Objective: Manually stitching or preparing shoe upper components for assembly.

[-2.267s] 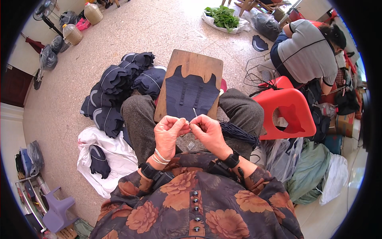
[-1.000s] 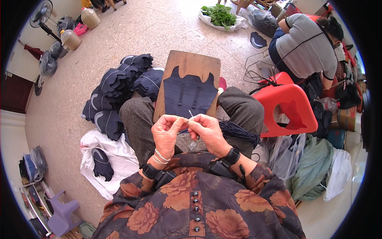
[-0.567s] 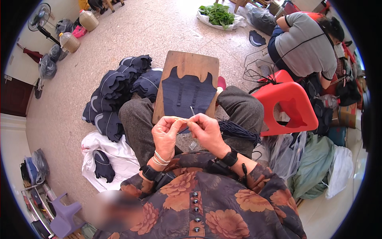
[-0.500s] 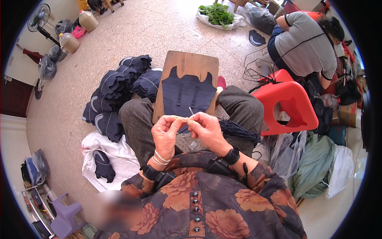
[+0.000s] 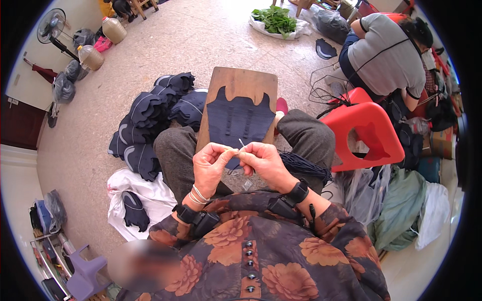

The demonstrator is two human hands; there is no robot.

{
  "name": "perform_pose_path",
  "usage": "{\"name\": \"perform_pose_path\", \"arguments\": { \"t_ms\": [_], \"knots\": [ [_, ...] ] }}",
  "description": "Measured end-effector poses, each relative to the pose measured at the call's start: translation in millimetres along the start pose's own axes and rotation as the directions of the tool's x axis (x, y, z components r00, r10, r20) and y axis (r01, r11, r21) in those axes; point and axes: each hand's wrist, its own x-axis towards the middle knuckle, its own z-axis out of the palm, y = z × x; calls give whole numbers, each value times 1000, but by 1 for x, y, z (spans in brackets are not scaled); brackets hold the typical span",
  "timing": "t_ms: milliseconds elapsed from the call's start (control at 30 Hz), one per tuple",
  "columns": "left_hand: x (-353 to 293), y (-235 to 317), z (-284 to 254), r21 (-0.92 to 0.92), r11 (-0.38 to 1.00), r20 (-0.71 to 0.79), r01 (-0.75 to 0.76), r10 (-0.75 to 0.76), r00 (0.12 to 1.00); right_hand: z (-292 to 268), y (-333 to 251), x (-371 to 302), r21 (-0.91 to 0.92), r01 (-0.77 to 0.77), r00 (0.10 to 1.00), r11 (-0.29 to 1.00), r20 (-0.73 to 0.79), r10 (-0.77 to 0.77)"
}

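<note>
My left hand and my right hand meet fingertip to fingertip above my lap. A thin pale metal needle-like tool pokes up from my right thumb and forefinger. The left fingers are pinched together; whatever they hold is too small to make out. Just beyond lies a navy fabric piece with two pointed horns and short dark ribs, flat on a wooden board between my knees. My hands cover its near end. Against my right thigh rests a bundle of navy cords.
Stacked navy fabric pieces lie left of the board, near a white sack with another piece on it. A red plastic stool stands at the right, where a person bends down. Leafy greens lie farther off.
My fingertips stay pinched together, with the tool at a slightly different tilt. The whole view has shifted a little; the fabric on the board looks unchanged.
</note>
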Motion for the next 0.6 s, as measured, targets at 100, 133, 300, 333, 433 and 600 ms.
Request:
{"name": "perform_pose_path", "arguments": {
  "t_ms": [100, 133, 300, 333, 433, 600],
  "knots": [
    [0, -2, 1, -49, 999, 5, 22, -21, 1000, -3, -3, 0, 119, 3, 999, 993, 47, -9],
    [-1, -2, 2, -49, 999, 4, 22, -22, 1000, -4, -3, 0, 120, 2, 999, 993, 48, -8],
    [-1, -2, 4, -96, 995, -14, 32, -34, 999, -2, -6, -2, 211, -46, 997, 976, 63, 33],
    [-1, -2, 4, -96, 995, -14, 32, -34, 999, -2, -6, -2, 212, -46, 997, 976, 63, 33],
    [0, -1, 4, -113, 993, -25, 43, -46, 999, -2, -5, -2, 216, -45, 997, 975, 71, 30],
    [-1, 1, 7, -145, 988, -43, 60, -67, 997, -6, 3, -1, 228, -18, 999, 973, 33, 10]
  ]
}}
